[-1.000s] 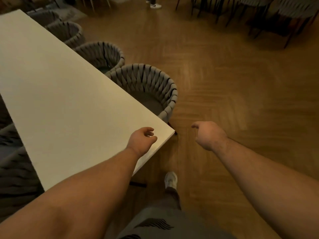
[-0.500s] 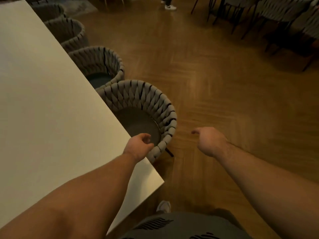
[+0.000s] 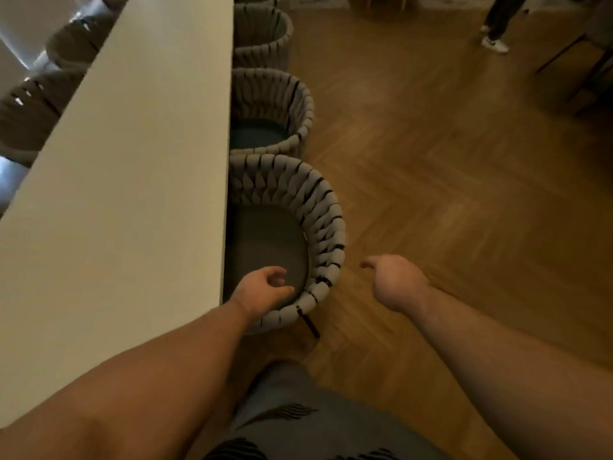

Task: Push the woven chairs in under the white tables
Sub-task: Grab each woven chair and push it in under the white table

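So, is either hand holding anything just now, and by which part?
Nothing is held: the left hand hangs loosely curled over the nearest chair, the right hand beside it.

Herringbone wood floor (image 3: 464,194) ran warm brown across right side. Second person's legs (image 3: 502,11) stood far top right, white sneaker (image 3: 495,45) flat on floor. Thin dark furniture legs (image 3: 560,54) nearby. Grey shorts (image 3: 292,393), black-striped, sat at bottom edge.

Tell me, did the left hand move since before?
Yes. The left hand was over the near corner of the table; now it is forward, off the table, over the seat of the nearest chair.
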